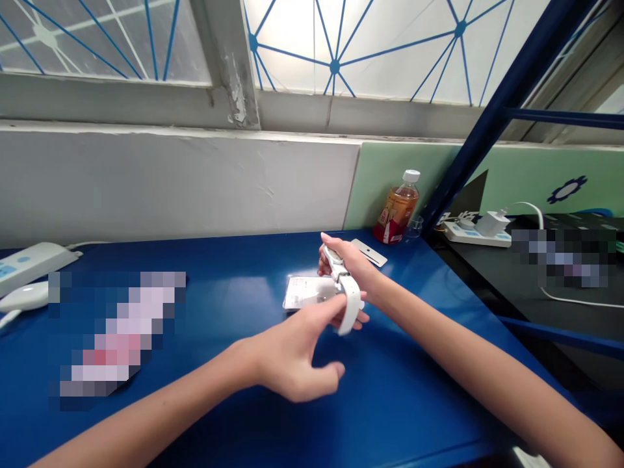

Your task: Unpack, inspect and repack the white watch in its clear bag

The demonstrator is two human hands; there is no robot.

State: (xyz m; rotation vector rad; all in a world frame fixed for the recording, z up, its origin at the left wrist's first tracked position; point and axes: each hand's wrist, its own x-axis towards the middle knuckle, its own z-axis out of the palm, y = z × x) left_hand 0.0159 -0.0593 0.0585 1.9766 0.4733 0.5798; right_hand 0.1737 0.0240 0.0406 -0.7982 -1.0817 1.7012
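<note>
My right hand is closed round a white strap-like band, perhaps a watch strap, held upright above the blue table. My left hand reaches to the band from the left; its forefinger and thumb touch the band's lower end, and the other fingers are curled. Just behind the hands a small clear plastic packet lies flat on the table. A small white card lies further back.
A bottle of amber drink with a white cap stands at the table's back right by a blue rack post. White devices lie at the left edge. A power strip with a charger sits on the black surface to the right.
</note>
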